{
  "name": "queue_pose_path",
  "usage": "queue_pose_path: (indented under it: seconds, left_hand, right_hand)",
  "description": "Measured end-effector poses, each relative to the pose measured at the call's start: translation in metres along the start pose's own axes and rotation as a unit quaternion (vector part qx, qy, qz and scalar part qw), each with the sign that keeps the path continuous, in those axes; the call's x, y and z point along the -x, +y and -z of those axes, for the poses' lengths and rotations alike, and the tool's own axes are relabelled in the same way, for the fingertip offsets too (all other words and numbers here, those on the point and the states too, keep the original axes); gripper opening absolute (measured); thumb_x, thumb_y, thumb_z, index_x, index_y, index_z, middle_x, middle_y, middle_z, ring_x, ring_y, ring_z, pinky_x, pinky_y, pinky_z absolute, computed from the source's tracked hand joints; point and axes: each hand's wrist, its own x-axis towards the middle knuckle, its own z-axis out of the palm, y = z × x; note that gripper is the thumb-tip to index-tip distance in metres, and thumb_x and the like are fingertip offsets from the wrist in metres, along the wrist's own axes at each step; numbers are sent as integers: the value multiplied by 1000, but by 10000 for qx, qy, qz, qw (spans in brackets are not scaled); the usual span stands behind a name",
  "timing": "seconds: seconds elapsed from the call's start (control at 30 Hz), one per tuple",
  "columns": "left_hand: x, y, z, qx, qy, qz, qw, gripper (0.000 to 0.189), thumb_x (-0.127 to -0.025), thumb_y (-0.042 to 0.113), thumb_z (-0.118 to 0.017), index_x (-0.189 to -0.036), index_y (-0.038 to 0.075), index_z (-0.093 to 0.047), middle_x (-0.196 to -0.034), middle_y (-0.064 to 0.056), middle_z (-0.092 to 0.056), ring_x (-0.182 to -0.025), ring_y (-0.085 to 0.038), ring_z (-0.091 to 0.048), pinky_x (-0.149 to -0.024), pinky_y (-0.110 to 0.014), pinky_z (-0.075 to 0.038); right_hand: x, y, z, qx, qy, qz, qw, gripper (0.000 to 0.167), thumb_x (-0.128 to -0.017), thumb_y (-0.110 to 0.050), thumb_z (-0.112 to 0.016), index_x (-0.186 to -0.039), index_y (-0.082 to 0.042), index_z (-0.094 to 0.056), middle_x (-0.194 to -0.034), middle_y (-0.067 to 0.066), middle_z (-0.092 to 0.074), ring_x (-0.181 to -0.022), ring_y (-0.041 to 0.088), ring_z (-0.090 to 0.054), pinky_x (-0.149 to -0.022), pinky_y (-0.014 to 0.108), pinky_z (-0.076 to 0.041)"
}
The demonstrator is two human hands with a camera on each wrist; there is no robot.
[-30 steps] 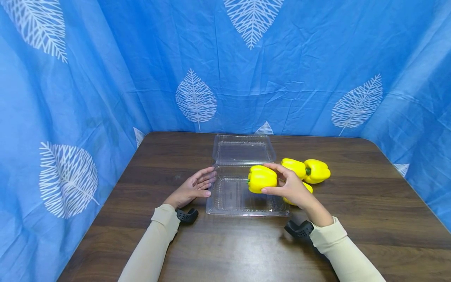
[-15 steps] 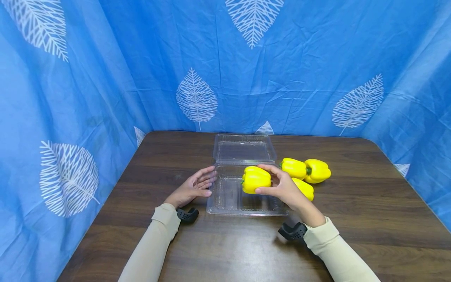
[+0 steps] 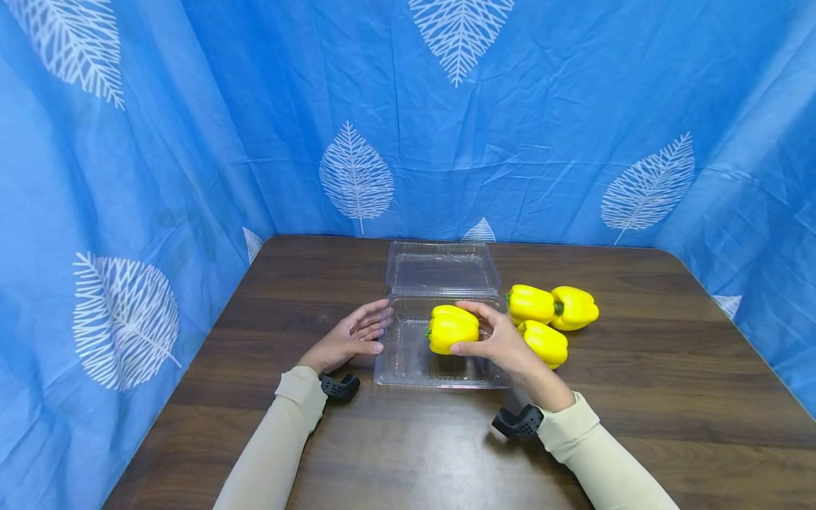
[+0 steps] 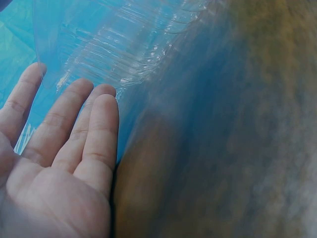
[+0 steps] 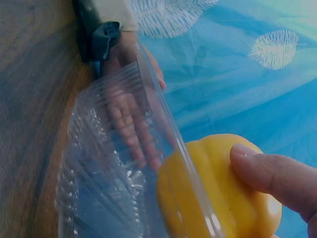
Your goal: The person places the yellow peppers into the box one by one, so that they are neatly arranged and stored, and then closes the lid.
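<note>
My right hand holds a yellow bell pepper between thumb and fingers, its green stem pointing left. The pepper overlaps the base of a clear plastic clamshell container in the head view. In the right wrist view the container's rim crosses in front of part of the pepper, and the thumb presses its side. My left hand rests at the container's left side with straight fingers. Its fingertips lie right at the clear wall in the left wrist view.
The container's lid lies folded back behind the base. To the right, three more yellow bell peppers lie together: one at left, one behind, one nearer. A blue leaf-print curtain hangs around the wooden table.
My right hand has carried the bell pepper left and slightly lower over the container's base, uncovering the nearest loose pepper. The left hand has stayed at the container's side.
</note>
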Motion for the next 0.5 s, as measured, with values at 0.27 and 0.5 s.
queue_pose_path:
  seconds: [0.27, 0.5]
  left_hand:
    - [0, 1, -1, -3, 47, -7, 10000, 91, -96, 4, -78, -170, 3, -25, -176, -20, -28, -161, -40, -30, -124, -33, -38]
    - [0, 2, -2, 47, 59, 68, 9999, 90, -97, 5, -77, -170, 4, -25, -176, -19, -28, -162, -39, -30, -123, -31, -38]
  right_hand:
    - [-3, 1, -8, 332, -129, 145, 9993, 80, -87, -1, -86, -156, 7, -47, -150, 29, -57, -130, 39, -62, -106, 37, -57]
    - [-5, 3, -18, 799, -253, 288, 9961, 78, -85, 0, -87, -152, 10, -48, -146, 30, -59, -124, 40, -65, -106, 50, -57]
